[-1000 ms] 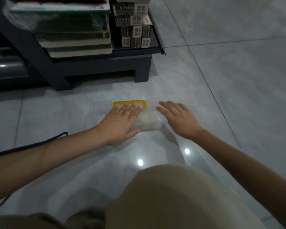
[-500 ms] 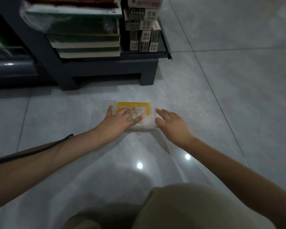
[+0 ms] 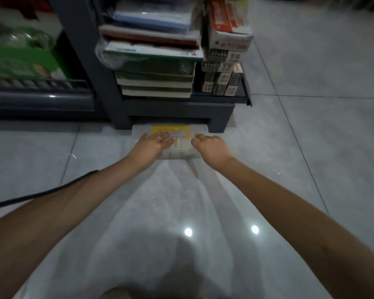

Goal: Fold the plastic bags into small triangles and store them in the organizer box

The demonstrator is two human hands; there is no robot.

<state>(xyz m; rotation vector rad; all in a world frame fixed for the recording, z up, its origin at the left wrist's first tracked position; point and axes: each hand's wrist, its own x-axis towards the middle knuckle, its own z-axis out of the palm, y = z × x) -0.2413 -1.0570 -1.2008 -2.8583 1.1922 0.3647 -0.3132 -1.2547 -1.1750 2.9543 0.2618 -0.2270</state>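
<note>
A clear plastic organizer box (image 3: pixel 200 128) with a yellow handle (image 3: pixel 170 128) lies flat on the floor, its far end at the gap under a dark shelf unit (image 3: pixel 177 108). Pale folded plastic shows through its lid near the front edge. My left hand (image 3: pixel 152 145) lies flat on the lid with straight fingers, a ring on one finger. My right hand (image 3: pixel 211 146) rests on the box's right side, fingers loosely bent over the lid. Both arms are stretched far forward.
The shelf unit holds stacked books (image 3: pixel 154 83) and several small cartons (image 3: pixel 222 80). A green package (image 3: pixel 20 59) sits on a rack at the left. A black cord (image 3: pixel 41 194) runs across the grey tiled floor (image 3: pixel 311 147) at the left.
Both hands have pushed the box away across the floor, up to the gap under the shelf unit. The camera has tilted up and forward with them.
</note>
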